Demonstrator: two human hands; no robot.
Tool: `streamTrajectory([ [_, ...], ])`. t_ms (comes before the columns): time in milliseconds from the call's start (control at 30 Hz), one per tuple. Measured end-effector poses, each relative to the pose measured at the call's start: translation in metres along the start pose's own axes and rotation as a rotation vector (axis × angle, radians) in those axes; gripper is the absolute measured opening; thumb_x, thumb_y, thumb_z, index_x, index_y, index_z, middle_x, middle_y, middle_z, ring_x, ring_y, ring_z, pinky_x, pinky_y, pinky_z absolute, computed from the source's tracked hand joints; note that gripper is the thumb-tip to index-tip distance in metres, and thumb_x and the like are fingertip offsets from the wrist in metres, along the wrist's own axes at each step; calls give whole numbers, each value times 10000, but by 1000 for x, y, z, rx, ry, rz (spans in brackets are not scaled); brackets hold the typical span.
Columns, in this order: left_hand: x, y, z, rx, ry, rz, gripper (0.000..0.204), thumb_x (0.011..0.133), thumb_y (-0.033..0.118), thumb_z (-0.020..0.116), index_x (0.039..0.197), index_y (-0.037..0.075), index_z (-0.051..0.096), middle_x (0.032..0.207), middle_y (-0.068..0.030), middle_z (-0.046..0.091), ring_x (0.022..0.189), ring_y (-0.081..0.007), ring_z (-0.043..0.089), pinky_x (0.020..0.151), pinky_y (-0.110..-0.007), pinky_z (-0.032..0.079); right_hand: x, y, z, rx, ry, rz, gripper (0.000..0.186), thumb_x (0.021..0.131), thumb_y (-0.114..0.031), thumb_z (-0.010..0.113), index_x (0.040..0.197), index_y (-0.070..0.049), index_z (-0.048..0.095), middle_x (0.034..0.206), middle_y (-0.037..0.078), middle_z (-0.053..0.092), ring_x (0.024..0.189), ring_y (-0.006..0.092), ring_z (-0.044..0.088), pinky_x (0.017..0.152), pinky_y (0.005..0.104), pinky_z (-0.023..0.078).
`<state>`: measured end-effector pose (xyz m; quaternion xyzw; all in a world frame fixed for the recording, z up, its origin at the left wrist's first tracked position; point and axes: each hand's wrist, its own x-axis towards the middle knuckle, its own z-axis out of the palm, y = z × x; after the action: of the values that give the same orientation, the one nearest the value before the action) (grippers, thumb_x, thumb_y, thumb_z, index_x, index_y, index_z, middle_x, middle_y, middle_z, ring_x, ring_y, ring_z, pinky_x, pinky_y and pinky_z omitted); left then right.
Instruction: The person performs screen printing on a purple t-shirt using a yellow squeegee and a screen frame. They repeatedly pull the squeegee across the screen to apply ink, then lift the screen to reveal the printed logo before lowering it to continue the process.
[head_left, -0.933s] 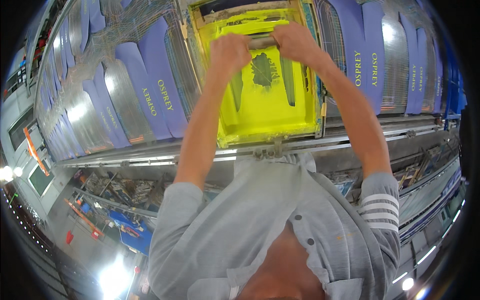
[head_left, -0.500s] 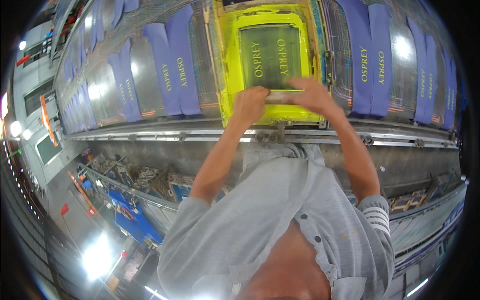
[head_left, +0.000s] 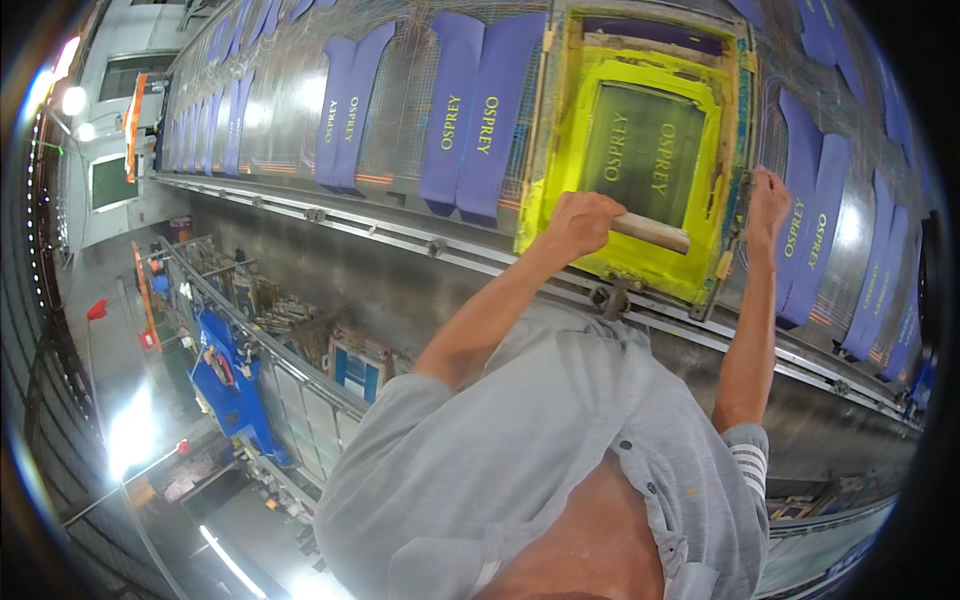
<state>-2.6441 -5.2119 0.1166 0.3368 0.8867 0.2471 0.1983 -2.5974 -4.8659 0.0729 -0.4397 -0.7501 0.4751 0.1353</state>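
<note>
My left hand (head_left: pixel 585 222) grips the squeegee's wooden bar (head_left: pixel 655 232), which lies across the near end of a screen (head_left: pixel 704 260) smeared with bright yellow ink. The screen's dark mesh window shows two vertical lines of lettering. My right hand (head_left: pixel 768 208) is off the squeegee, closed at the screen frame's right side, beside a metal fitting; what its fingertips hold is hard to make out. Purple fabric pieces (head_left: pixel 443 130) with yellow lettering lie in pairs on the long metal printing table (head_left: pixel 265 150), on both sides of the screen.
A metal rail (head_left: pixel 390 240) runs along the table's near edge, close to my body. To the left are a walled aisle, a rack of frames (head_left: pixel 365 365), a blue sheeted object (head_left: pixel 225 385) and an orange bar (head_left: pixel 135 125). Bright lamps glare at lower left.
The squeegee has moved from the screen's far end to its near end, uncovering the mesh window. My right hand has left the bar for the frame's right side. The view has turned leftward.
</note>
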Motion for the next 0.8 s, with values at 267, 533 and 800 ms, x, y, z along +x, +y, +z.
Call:
streamTrajectory([
  [267,-57,-169,-103,141,-64,-69,403,741,47,584,1096,151,743,1115,-46,728,1029,-267,681,839,-412,548,-90,-46,192,218,-9,17,297,944,-237,635,857,42,685,660,23,531,636,135,460,606,360,386],
  [533,-80,-229,-148,99,-87,-42,377,721,46,589,1052,132,747,1035,-84,733,954,-315,687,806,-446,542,-124,-57,255,393,-34,62,205,940,-185,650,895,5,712,628,-58,460,545,37,377,487,254,280],
  [800,-90,-266,-127,120,89,97,289,744,57,584,978,117,742,967,-105,728,888,-326,697,718,-472,548,-103,-33,270,-109,70,-229,301,937,-263,609,955,23,702,719,104,622,708,237,549,702,389,447],
])
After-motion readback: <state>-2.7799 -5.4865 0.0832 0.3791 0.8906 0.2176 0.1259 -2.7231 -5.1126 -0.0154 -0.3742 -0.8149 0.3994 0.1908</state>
